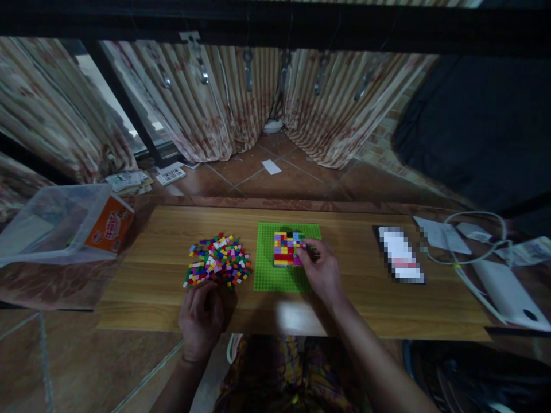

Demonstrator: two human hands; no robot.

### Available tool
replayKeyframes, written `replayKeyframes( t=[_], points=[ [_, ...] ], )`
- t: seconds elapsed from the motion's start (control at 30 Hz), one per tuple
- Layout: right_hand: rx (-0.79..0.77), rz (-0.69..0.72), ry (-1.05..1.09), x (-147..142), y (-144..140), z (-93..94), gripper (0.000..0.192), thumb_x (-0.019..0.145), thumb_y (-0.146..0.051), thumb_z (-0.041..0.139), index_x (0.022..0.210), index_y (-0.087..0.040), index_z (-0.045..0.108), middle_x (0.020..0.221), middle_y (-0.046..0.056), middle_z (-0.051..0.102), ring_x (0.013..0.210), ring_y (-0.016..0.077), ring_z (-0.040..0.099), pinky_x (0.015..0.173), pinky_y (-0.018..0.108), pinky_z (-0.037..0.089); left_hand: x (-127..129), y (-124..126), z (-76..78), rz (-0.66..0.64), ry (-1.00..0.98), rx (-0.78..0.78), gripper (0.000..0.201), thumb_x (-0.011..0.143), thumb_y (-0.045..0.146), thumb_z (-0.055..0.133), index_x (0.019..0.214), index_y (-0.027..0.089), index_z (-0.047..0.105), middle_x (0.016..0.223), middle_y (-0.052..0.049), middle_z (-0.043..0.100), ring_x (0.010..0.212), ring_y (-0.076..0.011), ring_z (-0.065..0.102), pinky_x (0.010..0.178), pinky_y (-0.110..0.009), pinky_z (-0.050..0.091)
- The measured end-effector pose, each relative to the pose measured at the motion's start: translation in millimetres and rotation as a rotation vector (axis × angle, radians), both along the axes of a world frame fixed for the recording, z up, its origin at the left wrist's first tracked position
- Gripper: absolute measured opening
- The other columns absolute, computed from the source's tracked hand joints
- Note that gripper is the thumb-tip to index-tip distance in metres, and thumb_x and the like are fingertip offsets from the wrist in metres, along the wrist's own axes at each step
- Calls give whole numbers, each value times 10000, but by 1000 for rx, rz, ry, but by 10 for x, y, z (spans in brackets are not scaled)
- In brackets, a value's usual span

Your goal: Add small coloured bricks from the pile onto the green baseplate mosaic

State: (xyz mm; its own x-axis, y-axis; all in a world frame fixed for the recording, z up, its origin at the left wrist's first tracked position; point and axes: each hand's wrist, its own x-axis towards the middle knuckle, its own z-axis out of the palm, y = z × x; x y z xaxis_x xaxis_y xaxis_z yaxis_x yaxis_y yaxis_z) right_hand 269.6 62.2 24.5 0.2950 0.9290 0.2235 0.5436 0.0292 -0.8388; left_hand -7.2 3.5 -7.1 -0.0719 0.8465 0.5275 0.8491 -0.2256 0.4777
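Note:
A green studded baseplate (264, 278) lies near the middle of the wooden table. On it stands a low, many-coloured block of small toy bricks (284, 249). My right hand (322, 272) reaches over the plate, with thumb and fingertips pinched on a toy brick at the block's right side; the fingers partly hide that brick. To the left of the plate is a loose pile of toy bricks (221, 258) in mixed colours. At the pile's near edge my left hand (201, 310) rests with curled fingers; whatever they hold is hidden.
A phone (400, 255) with a blurred screen lies right of the plate. Farther right are a white cable (456, 281), papers and a white device (512, 292). A clear plastic box (81, 221) with an orange label stands left of the wooden table (142, 275).

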Motion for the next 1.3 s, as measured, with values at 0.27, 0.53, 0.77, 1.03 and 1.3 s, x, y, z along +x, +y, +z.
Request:
replayKeyframes(
  t=[0.27, 0.53, 0.77, 1.03, 1.3],
  points=[
    [-23, -79, 238, -63, 73, -106, 289, 750, -381, 667, 955, -178, 682, 951, 73, 690, 808, 196, 626, 767, 349, 501, 6, 19, 32, -18, 9, 25, 104, 853, 176, 538, 939, 170, 597, 930, -81, 644, 882, -194, 612, 789, -323, 512],
    [-15, -66, 297, -58, 94, -201, 303, 733, -394, 676, 956, -189, 677, 945, 64, 689, 829, 198, 623, 789, 363, 507, 11, 10, 37, -11, -9, -7, 111, 863, 197, 529, 940, 173, 605, 948, -85, 644, 890, -197, 611, 785, -332, 508],
    [-70, -75, 605, 34, 67, -136, 355, 718, -483, 686, 923, -194, 685, 860, 46, 703, 724, 170, 620, 633, 296, 500, 3, 4, 22, -13, -19, -8, 105, 865, 175, 527, 941, 171, 600, 938, -83, 640, 900, -195, 613, 794, -324, 510],
    [-39, -109, 480, 12, 106, -98, 372, 724, -496, 683, 928, -184, 692, 860, 54, 712, 741, 181, 629, 686, 334, 517, 15, 0, 28, -21, -31, -3, 103, 867, 170, 527, 941, 176, 598, 949, -76, 641, 891, -188, 611, 790, -321, 512],
    [3, -65, 245, -30, 79, -209, 385, 763, -472, 658, 1018, -184, 658, 987, 88, 698, 834, 213, 642, 780, 392, 518, 42, -11, 59, -14, -35, -18, 112, 865, 173, 516, 950, 184, 589, 952, -81, 638, 930, -202, 621, 802, -345, 526]
  ],
)
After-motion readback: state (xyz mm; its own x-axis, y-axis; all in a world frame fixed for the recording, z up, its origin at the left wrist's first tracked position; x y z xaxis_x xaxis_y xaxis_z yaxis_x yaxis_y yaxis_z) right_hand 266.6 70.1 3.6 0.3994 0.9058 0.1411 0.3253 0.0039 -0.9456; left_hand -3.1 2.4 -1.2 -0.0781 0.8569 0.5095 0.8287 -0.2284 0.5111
